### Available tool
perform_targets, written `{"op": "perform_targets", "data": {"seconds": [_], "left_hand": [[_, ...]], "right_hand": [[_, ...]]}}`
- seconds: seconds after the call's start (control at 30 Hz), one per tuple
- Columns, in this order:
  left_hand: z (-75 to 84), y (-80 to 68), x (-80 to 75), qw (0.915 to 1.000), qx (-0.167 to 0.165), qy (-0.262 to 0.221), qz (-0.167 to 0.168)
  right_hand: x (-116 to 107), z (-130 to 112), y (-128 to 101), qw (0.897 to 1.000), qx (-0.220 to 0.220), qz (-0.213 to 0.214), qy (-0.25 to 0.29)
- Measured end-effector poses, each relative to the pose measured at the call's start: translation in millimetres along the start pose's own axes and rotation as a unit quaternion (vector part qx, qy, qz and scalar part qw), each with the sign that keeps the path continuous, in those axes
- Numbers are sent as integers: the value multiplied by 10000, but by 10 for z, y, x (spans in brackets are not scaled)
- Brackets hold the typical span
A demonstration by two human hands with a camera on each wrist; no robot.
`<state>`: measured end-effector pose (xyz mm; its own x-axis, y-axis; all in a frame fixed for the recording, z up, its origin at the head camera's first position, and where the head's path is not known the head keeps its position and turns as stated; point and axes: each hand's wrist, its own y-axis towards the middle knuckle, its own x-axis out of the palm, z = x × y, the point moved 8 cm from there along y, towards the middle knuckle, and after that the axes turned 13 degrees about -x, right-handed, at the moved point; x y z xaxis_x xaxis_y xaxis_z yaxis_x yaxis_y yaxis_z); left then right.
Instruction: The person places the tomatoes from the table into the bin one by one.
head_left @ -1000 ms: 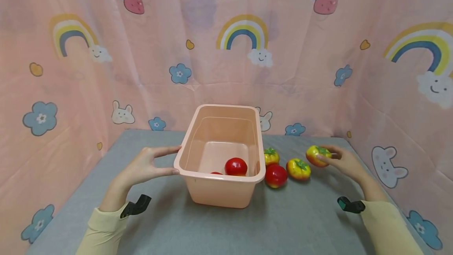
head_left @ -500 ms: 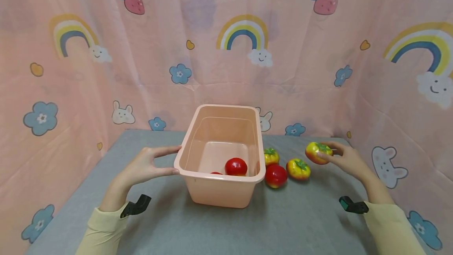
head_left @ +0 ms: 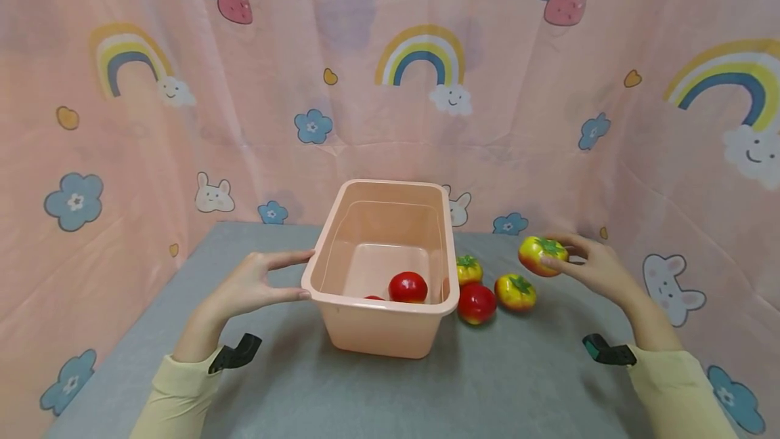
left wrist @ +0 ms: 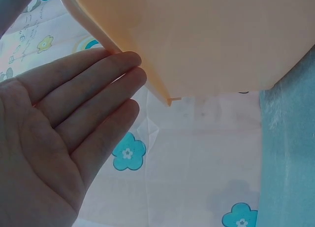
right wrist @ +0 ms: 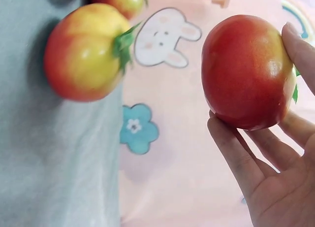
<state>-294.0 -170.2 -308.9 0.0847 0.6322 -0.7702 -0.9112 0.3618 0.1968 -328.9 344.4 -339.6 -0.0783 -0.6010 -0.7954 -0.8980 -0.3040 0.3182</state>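
Held above the table at the right is a yellow-and-red tomato (head_left: 542, 256) with a green leafy cap. My right hand (head_left: 600, 273) grips it between thumb and fingers; the right wrist view shows the red underside of this tomato (right wrist: 246, 72). A peach-coloured plastic bin (head_left: 384, 330) stands in the middle. At its left rim, my left hand (head_left: 244, 290) touches it with thumb and fingers spread and straight. Inside the bin lies a glossy red round fruit (head_left: 407, 287), and a second red one (head_left: 374, 298) is mostly hidden by the front rim.
Beside the bin's right wall lie another yellow-red tomato (head_left: 515, 292), a red round fruit (head_left: 477, 303) and a partly hidden yellow-red one (head_left: 468, 269). A grey cloth (head_left: 292, 391) covers the table. Pink printed curtains (head_left: 268, 127) close off the back and sides.
My right hand has lifted the tomato higher and brought it slightly left. The left hand and the bin stay in place; the view has shifted very slightly.
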Motion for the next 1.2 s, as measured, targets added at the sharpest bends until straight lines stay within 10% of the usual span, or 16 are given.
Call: {"op": "perform_targets", "data": {"seconds": [1.2], "left_hand": [[15,9,-2,10000,25,-15,-31]], "right_hand": [[-5,-793,459,9949,-1001,60,-54]]}}
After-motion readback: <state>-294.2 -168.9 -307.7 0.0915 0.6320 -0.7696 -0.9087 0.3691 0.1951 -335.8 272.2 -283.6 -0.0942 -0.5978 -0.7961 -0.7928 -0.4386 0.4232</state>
